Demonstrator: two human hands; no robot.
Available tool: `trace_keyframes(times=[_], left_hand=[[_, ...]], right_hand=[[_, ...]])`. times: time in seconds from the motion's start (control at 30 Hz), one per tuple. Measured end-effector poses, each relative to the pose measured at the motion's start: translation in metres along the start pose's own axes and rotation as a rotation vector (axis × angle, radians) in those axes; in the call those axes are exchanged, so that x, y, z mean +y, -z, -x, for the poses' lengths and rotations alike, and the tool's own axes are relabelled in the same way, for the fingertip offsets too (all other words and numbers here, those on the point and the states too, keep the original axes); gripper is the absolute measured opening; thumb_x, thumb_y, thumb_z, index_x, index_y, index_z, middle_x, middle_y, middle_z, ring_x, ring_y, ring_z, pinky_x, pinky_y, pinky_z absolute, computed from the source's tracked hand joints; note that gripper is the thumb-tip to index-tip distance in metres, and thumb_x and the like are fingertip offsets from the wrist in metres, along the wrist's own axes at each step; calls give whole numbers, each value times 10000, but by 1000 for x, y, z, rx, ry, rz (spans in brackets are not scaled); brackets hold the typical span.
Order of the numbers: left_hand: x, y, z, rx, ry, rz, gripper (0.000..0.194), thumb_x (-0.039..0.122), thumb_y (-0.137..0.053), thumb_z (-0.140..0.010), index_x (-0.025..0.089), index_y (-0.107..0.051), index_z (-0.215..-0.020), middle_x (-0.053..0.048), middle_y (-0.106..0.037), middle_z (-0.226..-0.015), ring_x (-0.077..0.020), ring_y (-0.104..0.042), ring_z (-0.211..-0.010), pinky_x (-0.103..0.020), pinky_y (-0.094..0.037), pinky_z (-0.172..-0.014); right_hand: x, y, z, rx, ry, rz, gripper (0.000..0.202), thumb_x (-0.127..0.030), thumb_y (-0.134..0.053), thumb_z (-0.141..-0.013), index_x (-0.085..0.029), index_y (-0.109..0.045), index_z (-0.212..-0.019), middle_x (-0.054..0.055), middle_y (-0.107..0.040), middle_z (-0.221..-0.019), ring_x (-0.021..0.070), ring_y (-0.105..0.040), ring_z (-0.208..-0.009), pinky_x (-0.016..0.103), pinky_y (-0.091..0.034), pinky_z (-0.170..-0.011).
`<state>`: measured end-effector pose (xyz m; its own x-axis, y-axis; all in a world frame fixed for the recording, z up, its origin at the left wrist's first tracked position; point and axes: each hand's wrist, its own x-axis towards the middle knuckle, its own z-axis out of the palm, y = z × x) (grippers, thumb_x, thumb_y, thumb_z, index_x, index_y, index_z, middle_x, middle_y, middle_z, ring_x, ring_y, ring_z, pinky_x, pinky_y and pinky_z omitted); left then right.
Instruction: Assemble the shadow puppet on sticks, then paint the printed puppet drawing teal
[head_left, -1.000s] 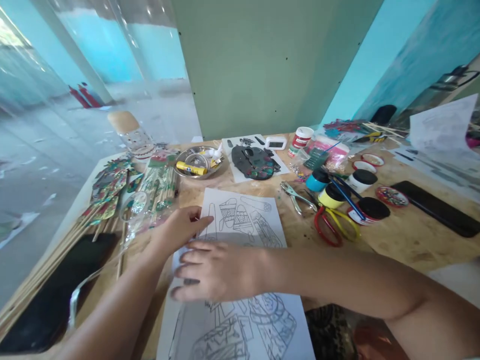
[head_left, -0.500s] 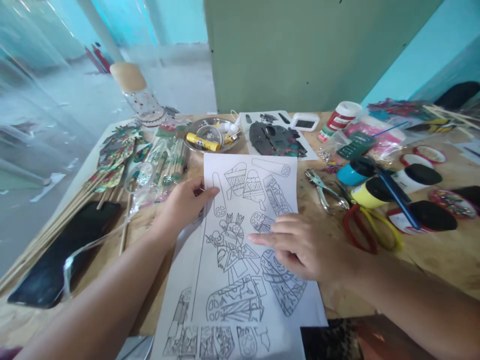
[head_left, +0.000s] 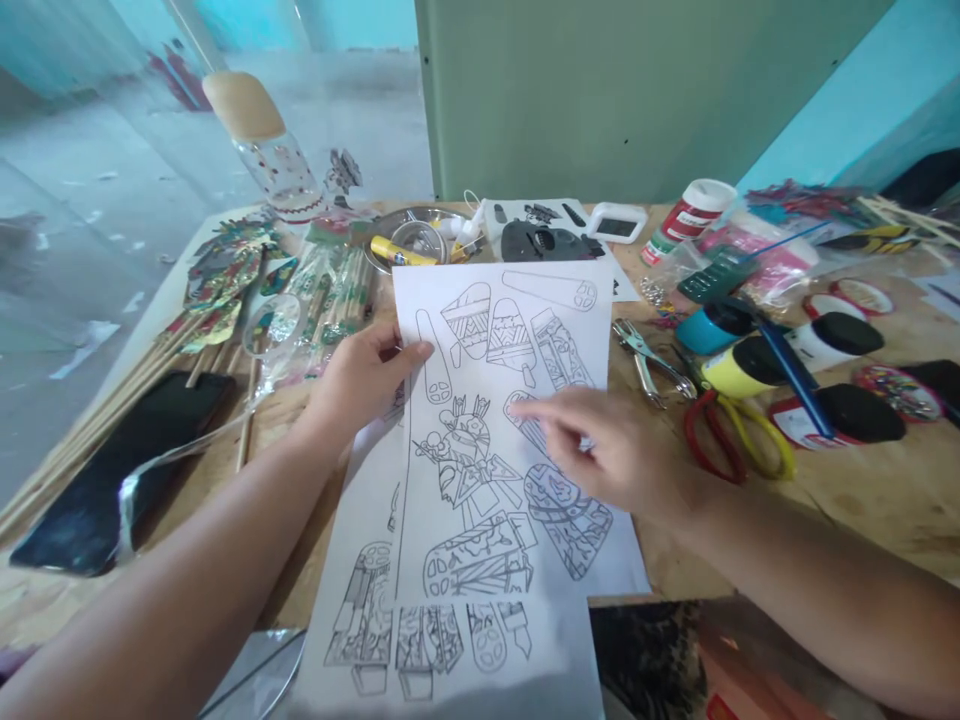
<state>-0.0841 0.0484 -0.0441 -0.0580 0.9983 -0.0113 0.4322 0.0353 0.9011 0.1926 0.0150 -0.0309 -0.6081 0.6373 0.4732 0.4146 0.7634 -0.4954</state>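
Behind the pale brown wooden counter (head_left: 900, 490) stands a flat grey-green panel (head_left: 600, 100) beside a bright turquoise wall (head_left: 825, 130). Through the head view I have a white paper sheet (head_left: 480, 385) printed with thin black line drawings, mid-counter, over a second white printed sheet (head_left: 540, 680) that runs past the near edge. On the upper one I make out plain long shapes with rounded ends, two tapered pieces banded in zigzags, an ornate figure near the centre and a flared, densely patterned piece toward the right; a straight dark line runs down by its left margin. I see the left hand (head_left: 367, 375) pinching that left edge, thumb on top. The right hand (head_left: 607, 440) grips nothing: index finger stretched over the drawings, other fingers curled. Whether its tip touches the paper, I cannot tell. Just to the right lie silver metal pliers (head_left: 649, 360).
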Motion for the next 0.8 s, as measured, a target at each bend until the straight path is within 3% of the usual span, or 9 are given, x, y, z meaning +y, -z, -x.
trace_keyframes(times=[0.1,0.17,0.27,0.37,0.43,0.57,0.67,0.8], left_hand=[[6,5,3,33,-20,91,220,391,-636,-867,181,-655,-930,16,-663,-787,-80,-505,-652,-254,-412,-630],[6,8,3,64,-33,124,197,381,-638,-872,184,-641,-879,36,-604,-720,-70,-461,-623,-251,-377,-602],[4,12,2,79,-40,163,199,388,-641,-873,189,-629,-860,41,-568,-694,-73,-459,-609,-260,-364,-585],[5,12,2,80,-38,187,191,371,-650,-869,184,-625,-840,40,-569,-682,-73,-470,-602,-260,-370,-585],[8,12,3,86,-37,206,185,360,-651,-868,181,-624,-833,41,-579,-685,-70,-478,-605,-251,-372,-588],[16,12,8,80,19,84,315,477,-601,-886,170,-657,-842,36,-621,-682,-80,-507,-618,-242,-367,-590],[13,11,9,4,93,-69,424,587,-628,-825,182,-709,-919,12,-718,-774,-121,-572,-675,-259,-389,-610],[2,8,5,-33,56,-113,424,567,-710,-753,183,-757,-927,-14,-764,-770,-157,-608,-649,-285,-419,-595]], right_hand=[[13,8,-7,458,-195,-53,248,-241,-614,-891,-257,-575,-1135,38,-603,-992,189,-594,-902,373,-508,-881],[28,10,-12,594,-240,-152,350,-317,-665,-866,-260,-534,-1185,72,-584,-1161,236,-579,-1102,449,-466,-1017],[47,10,-16,465,-330,-321,395,-396,-632,-901,-297,-515,-1265,84,-621,-1252,259,-610,-1167,470,-510,-1000],[54,7,-12,289,-469,-381,295,-443,-608,-926,-304,-630,-1185,62,-730,-1111,267,-698,-1036,450,-588,-862],[52,5,-8,243,-552,-373,272,-451,-647,-904,-278,-702,-1107,50,-762,-1045,280,-712,-1010,470,-588,-864],[44,3,-8,292,-579,-393,301,-457,-669,-889,-248,-733,-1095,39,-768,-1066,279,-700,-1055,483,-548,-952],[43,4,-11,357,-565,-406,309,-460,-666,-891,-234,-730,-1093,38,-765,-1089,266,-691,-1083,452,-535,-976],[45,5,-12,376,-585,-439,349,-472,-678,-876,-200,-721,-1090,57,-763,-1103,265,-690,-1086,438,-536,-972]])
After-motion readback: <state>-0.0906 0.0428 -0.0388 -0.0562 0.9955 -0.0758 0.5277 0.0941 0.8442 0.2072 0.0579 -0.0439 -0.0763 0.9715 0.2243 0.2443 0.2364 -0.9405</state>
